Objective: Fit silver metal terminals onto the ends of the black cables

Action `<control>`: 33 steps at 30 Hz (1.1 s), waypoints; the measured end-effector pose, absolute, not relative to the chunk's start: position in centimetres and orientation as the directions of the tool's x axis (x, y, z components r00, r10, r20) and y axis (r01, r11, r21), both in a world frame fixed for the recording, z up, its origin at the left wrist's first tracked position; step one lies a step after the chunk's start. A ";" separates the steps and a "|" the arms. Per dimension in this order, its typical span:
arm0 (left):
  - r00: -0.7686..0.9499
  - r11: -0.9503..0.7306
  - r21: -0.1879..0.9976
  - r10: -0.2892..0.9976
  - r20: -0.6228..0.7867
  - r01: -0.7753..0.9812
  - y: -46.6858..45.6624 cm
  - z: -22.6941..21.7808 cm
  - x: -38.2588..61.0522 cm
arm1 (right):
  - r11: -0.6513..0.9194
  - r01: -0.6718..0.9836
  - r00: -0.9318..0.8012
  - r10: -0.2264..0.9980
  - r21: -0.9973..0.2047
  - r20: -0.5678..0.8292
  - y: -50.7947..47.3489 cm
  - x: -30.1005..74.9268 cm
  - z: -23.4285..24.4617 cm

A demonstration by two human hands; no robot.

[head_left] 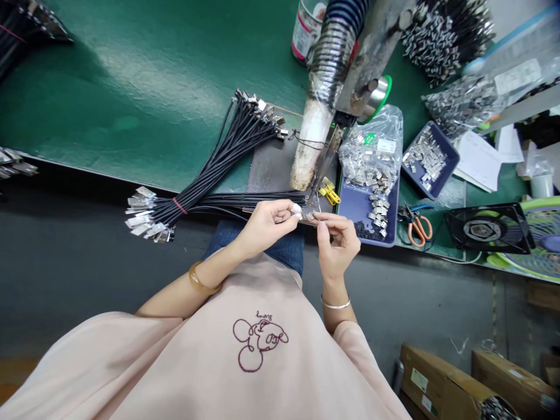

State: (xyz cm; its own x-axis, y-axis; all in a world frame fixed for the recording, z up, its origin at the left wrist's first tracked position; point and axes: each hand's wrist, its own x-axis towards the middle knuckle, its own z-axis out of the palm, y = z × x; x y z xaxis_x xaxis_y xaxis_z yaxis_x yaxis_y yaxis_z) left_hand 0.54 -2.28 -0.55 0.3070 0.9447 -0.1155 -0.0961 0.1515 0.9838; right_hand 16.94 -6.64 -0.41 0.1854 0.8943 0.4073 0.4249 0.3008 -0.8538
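My left hand is closed in a pinch, with something white over one fingertip. It grips the end of a black cable at the table's front edge. Opposite it, my right hand pinches a small metal connector piece, and the fingertips of both hands nearly meet there. How the piece sits on the cable is too small to tell. Just behind the hands lie more black cables and a yellow clip-like tool. A soldering iron on a stand points down above the fingertips, beside a white-ended fume hose.
A bundle of black cables with metal ends crosses the table edge at left. To the right are a blue tray of connectors, a smaller bin, orange-handled pliers and a black fan. Cardboard boxes stand on the floor.
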 end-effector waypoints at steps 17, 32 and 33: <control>0.228 0.078 0.997 0.971 -0.071 -0.024 -1.2 -0.1 1.6 | 0.506 0.677 -0.045 0.753 -0.534 0.657 -5.5 17.1 -1.6; 0.164 0.065 0.998 0.984 -0.063 -0.009 -1.0 0.2 1.9 | 0.545 0.728 -0.110 0.692 -0.416 0.713 -4.6 16.9 -1.2; 0.164 0.064 0.998 0.985 -0.063 -0.005 -1.0 0.4 1.9 | 0.544 0.732 -0.112 0.691 -0.411 0.714 -4.6 16.9 -1.2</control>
